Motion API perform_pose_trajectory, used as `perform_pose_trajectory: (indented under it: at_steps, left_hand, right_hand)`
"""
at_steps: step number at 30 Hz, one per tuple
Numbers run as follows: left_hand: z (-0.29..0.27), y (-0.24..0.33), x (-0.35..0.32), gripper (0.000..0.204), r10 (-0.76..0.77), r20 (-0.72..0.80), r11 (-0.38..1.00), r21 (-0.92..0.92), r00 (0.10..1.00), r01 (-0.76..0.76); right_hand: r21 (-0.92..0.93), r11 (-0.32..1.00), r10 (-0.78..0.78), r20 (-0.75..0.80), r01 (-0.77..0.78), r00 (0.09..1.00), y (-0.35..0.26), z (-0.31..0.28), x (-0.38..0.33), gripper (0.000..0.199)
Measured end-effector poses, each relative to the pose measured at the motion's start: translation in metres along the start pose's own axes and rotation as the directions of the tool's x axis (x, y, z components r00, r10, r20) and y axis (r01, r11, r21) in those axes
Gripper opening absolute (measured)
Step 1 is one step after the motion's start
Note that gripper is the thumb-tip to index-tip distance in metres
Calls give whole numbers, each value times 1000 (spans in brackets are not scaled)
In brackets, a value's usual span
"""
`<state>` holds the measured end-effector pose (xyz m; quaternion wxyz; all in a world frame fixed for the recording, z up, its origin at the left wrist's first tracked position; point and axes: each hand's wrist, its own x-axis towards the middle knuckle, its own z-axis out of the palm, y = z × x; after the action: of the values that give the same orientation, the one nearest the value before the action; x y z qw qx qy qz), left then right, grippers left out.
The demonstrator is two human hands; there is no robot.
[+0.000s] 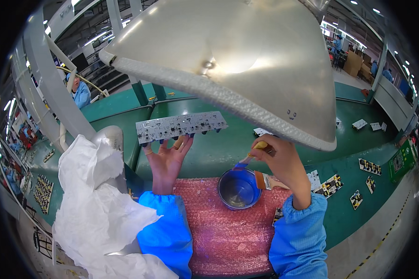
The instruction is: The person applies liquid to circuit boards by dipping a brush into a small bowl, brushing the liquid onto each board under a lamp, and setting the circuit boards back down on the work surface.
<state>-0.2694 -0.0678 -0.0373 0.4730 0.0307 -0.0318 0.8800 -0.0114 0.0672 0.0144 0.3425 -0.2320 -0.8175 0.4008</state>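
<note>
Nearest the body, both forearms in blue sleeves enter from the lower edge and rest over a pink bubble-wrap mat (228, 232), which cushions the work area at the bench front. A crumpled white sheet (97, 209) is bunched at the left, beside the left sleeve and clear of the mat.

On the far part of the mat stands a small round metal bowl (239, 188). A second, flat brush (267, 181) lies across its right rim, bristles over the bowl, probably so that any liquid drains inward.

The right hand (284, 160) is just above and to the right of the bowl. Its fingers are closed in a pinch on the yellow handle of a small brush (250, 156), whose blue bristle end points down-left toward the bowl rim.

The left hand (168, 158) is raised beyond the mat with the palm toward the camera. Its fingers are spread and support the lower edge of a long grey circuit board (180, 125), held level and facing the viewer, apparently so its component face is exposed. Yellowish finger cots show on some fingertips.

Beyond lies the green bench top (223, 149), with further small boards (330, 185) scattered to the right. A large metal lamp shade (246, 60) hangs overhead. Other workers stand in the far background.
</note>
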Motion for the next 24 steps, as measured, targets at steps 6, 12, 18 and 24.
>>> perform_pose_trajectory:
  at_steps: [6,12,18,24]
  left_hand:
    - [-2,-4,-2,58,-10,4,1000,18,1000,10]
    - [-2,-13,0,57,-15,16,996,89,1000,14]
    - [0,-9,-4,70,-57,80,996,76,995,51]
    - [-1,-15,-6,77,-47,94,971,239,994,24]
  right_hand:
    - [-104,994,-19,109,30,994,18,7,5,22]
    - [-147,984,-104,-17,101,994,51,11,10,25]
    - [-273,958,-114,-67,91,991,27,4,9,19]
    - [-333,935,-238,-328,123,914,37,-30,4,16]
